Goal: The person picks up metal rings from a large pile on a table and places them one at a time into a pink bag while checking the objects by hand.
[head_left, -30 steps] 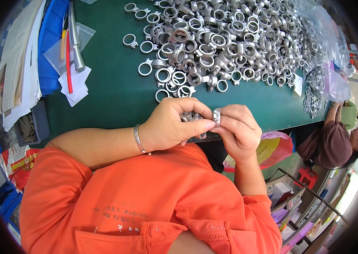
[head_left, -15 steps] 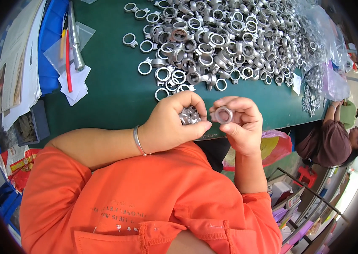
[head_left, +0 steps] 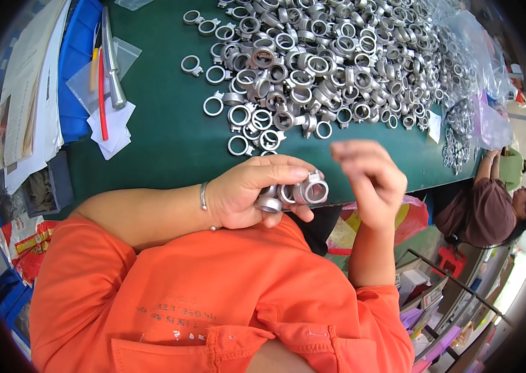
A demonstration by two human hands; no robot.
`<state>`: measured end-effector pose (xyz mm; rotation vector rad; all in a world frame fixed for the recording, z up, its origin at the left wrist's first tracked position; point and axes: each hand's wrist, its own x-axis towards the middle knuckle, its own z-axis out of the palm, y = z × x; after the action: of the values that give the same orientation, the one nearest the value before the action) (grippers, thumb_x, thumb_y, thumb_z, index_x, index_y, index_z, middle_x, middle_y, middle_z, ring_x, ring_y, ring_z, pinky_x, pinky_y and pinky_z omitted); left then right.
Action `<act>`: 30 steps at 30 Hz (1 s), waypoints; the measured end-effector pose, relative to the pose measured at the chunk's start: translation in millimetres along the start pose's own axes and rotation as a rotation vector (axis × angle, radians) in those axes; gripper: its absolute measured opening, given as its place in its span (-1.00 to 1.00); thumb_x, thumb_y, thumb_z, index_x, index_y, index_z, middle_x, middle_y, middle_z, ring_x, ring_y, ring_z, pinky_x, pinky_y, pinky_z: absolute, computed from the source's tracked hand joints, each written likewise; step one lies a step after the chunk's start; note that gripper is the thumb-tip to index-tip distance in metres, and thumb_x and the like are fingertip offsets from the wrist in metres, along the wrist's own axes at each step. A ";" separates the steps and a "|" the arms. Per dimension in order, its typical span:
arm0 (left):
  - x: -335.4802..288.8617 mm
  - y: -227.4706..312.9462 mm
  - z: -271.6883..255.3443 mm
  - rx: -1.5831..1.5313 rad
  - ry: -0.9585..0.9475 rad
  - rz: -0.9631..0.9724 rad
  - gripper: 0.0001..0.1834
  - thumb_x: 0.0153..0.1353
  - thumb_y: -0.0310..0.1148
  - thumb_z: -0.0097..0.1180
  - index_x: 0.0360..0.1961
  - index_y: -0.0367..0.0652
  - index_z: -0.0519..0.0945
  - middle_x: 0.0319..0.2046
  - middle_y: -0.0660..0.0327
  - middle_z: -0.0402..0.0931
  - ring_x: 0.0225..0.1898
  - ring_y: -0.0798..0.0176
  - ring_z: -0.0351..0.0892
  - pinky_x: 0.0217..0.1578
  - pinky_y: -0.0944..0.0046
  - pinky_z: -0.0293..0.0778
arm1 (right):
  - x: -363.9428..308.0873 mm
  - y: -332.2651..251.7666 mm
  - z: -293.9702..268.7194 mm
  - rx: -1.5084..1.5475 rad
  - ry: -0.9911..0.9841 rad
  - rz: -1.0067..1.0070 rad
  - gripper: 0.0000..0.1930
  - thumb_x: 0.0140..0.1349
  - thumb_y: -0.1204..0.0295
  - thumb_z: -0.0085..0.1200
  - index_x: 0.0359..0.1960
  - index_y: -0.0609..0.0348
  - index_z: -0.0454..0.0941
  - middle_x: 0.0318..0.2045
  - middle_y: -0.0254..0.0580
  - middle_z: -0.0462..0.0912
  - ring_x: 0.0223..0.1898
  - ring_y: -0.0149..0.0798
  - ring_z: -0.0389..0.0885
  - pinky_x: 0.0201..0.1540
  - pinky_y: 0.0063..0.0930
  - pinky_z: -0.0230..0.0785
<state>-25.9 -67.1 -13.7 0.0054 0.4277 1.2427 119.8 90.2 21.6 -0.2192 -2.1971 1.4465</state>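
Observation:
My left hand (head_left: 244, 186) holds several grey metal rings, which rest in its cupped palm and fingers. One of them, a metal ring (head_left: 315, 190) with its round opening turned outward, sits at the fingertips, under the thumb. To its right, my right hand (head_left: 375, 180) is raised over the table edge, apart from the rings. Its fingers are loosely bent, spread from the thumb and blurred by motion; nothing shows in them. Beyond both hands lies a big heap of similar metal rings (head_left: 300, 78), many with a small side lug.
The green table (head_left: 151, 93) carries a blue tray (head_left: 76, 74), a red stick (head_left: 102, 99), a metal rod (head_left: 112, 68) and papers at left. Clear plastic bags (head_left: 493, 118) lie at the heap's right. A pink bag (head_left: 409, 221) is below the edge; another person (head_left: 484, 208) sits at right.
The ring my right hand held is now with the others in my left hand, which has turned and opened more. My right hand has moved slightly right, away from it.

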 end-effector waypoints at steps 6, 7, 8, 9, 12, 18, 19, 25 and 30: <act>-1.5 3.1 2.4 -0.062 -0.068 0.043 -0.69 0.19 -0.26 0.01 -0.08 -0.16 0.45 -0.37 0.17 0.51 -0.37 0.23 0.58 -0.75 0.48 0.38 | 8.2 33.8 16.1 -0.586 0.011 0.049 -0.85 -0.06 0.62 0.16 -0.43 0.24 0.47 -0.45 -0.15 0.48 -0.48 -0.15 0.43 -0.43 -0.44 0.29; -1.6 3.4 -0.4 -0.075 -0.089 0.048 -0.68 0.19 -0.28 -0.01 -0.08 -0.21 0.43 -0.34 0.04 0.46 -0.32 0.12 0.54 -0.71 0.43 0.43 | 4.6 32.7 16.6 -0.497 0.014 0.100 -0.85 -0.06 0.63 0.15 -0.44 0.24 0.46 -0.44 -0.16 0.48 -0.48 -0.16 0.43 -0.42 -0.45 0.30; -0.5 4.2 -2.3 -0.038 -0.108 0.054 -0.68 0.18 -0.28 -0.01 -0.09 -0.21 0.44 -0.34 0.03 0.45 -0.32 0.11 0.54 -0.70 0.43 0.44 | 1.6 31.3 16.5 -0.409 0.017 0.152 -0.85 -0.06 0.65 0.14 -0.44 0.24 0.46 -0.44 -0.17 0.49 -0.48 -0.18 0.43 -0.42 -0.46 0.30; 1.1 4.7 -4.0 -0.005 -0.128 0.058 -0.68 0.17 -0.28 0.00 -0.09 -0.21 0.44 -0.34 0.02 0.45 -0.31 0.10 0.53 -0.69 0.43 0.46 | -0.5 28.8 14.2 -0.322 0.010 0.173 -0.86 -0.03 0.66 0.13 -0.42 0.25 0.45 -0.43 -0.20 0.49 -0.45 -0.29 0.45 -0.38 -0.54 0.30; 0.9 4.0 -2.7 0.041 -0.123 0.076 -0.71 0.15 -0.29 0.03 -0.15 -0.22 0.46 -0.32 0.01 0.42 -0.30 0.11 0.53 -0.67 0.44 0.49 | -9.1 26.5 13.6 0.110 0.097 0.263 -0.88 0.01 0.68 0.11 -0.42 0.28 0.45 -0.40 -0.24 0.49 -0.41 -0.42 0.44 -0.35 -0.63 0.29; 1.9 1.5 -5.3 -0.032 -0.151 0.096 -0.81 0.14 -0.33 0.01 -0.31 -0.24 0.48 -0.28 0.02 0.37 -0.30 0.12 0.52 -0.65 0.44 0.52 | -16.0 26.0 11.8 0.461 0.092 0.267 -0.91 0.10 0.65 0.05 -0.34 0.30 0.44 -0.36 -0.17 0.50 -0.38 -0.42 0.46 -0.34 -0.61 0.34; 1.8 0.7 -6.3 -0.053 -0.149 0.102 -0.82 0.14 -0.34 0.01 -0.33 -0.24 0.47 -0.28 0.03 0.36 -0.30 0.11 0.52 -0.66 0.45 0.52 | -16.0 25.8 12.7 0.511 0.088 0.269 -0.91 0.11 0.64 0.06 -0.34 0.31 0.44 -0.36 -0.16 0.50 -0.39 -0.40 0.47 -0.34 -0.60 0.35; 2.8 3.2 -7.9 -0.056 -0.138 0.092 -0.84 0.14 -0.39 -0.02 -0.31 -0.27 0.46 -0.31 -0.01 0.43 -0.32 0.09 0.55 -0.70 0.44 0.49 | -17.1 24.0 23.8 0.622 0.075 0.195 -0.88 0.10 0.55 0.11 -0.35 0.31 0.45 -0.29 -0.05 0.51 -0.32 -0.32 0.51 -0.31 -0.53 0.41; 0.2 7.1 1.1 -0.030 -0.043 0.045 -0.82 0.14 -0.45 -0.06 -0.25 -0.27 0.47 -0.31 -0.03 0.51 -0.33 0.10 0.60 -0.72 0.44 0.48 | -13.8 18.9 25.2 0.478 0.101 0.146 -0.89 0.03 0.63 0.14 -0.39 0.29 0.49 -0.24 -0.05 0.49 -0.24 -0.28 0.51 -0.24 -0.51 0.42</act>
<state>-32.0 -64.3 -11.1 0.0165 0.3736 1.2911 117.0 72.2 -7.6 -0.2813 -1.7232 1.9446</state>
